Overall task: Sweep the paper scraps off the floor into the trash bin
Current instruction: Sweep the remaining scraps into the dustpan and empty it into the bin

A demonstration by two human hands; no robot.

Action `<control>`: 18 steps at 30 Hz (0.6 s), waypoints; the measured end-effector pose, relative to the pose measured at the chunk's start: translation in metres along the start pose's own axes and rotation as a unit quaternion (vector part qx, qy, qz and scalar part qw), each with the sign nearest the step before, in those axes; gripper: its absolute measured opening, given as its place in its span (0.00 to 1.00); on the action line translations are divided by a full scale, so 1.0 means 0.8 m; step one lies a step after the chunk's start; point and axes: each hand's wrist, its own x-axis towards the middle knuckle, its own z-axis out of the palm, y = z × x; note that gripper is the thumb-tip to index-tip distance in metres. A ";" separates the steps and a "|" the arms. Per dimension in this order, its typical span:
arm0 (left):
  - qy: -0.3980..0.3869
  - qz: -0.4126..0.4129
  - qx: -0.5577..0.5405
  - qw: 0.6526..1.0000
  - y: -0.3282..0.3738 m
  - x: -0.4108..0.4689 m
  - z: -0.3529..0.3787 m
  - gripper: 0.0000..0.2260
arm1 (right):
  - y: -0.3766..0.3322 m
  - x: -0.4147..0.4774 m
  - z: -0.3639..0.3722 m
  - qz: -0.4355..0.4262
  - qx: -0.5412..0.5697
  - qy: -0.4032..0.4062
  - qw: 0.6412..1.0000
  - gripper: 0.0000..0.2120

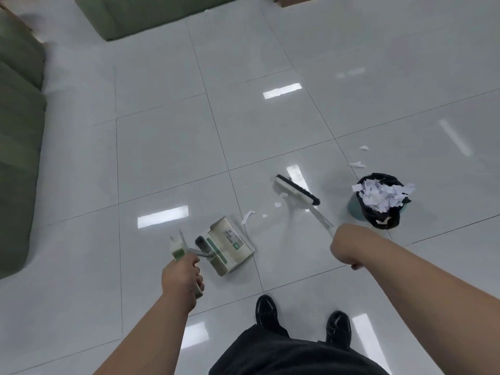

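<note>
My left hand [181, 274] grips the handle of a white-and-green dustpan [228, 246] that rests on the tiled floor, its mouth facing up and right. My right hand [345, 246] grips the long handle of a broom; the broom head [296, 189] sits on the floor beyond the pan. A few white paper scraps [247, 216] lie between the pan and the broom head. Two more scraps [357, 165] lie behind the trash bin [378, 204], a small bin with a black bag, heaped with torn paper.
A green sofa [19, 136] runs along the left edge and another green seat [151, 14] stands at the top. My two black shoes [267, 311] stand on the glossy white tiles at the bottom.
</note>
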 end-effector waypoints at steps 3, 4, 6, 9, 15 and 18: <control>-0.006 -0.027 -0.012 1.000 0.012 0.036 0.002 0.06 | -0.033 -0.001 0.011 -0.011 -0.035 -0.008 0.999 0.27; -0.008 -0.034 -0.017 0.999 0.015 0.045 0.002 0.06 | -0.040 -0.006 0.012 -0.023 -0.039 -0.013 0.999 0.23; -0.011 -0.048 -0.025 0.998 0.020 0.063 -0.002 0.06 | -0.049 -0.016 0.007 -0.047 -0.057 -0.011 0.997 0.06; -0.008 -0.057 -0.029 0.998 0.029 0.086 -0.024 0.07 | -0.068 -0.044 0.002 -0.072 -0.113 -0.040 0.990 0.05; -0.020 -0.061 -0.030 0.998 0.035 0.105 -0.043 0.06 | -0.101 -0.092 -0.033 -0.095 -0.142 -0.085 0.982 0.02; -0.028 -0.066 -0.035 0.997 0.030 0.093 -0.041 0.05 | -0.105 -0.103 -0.072 -0.094 -0.090 -0.077 0.988 0.08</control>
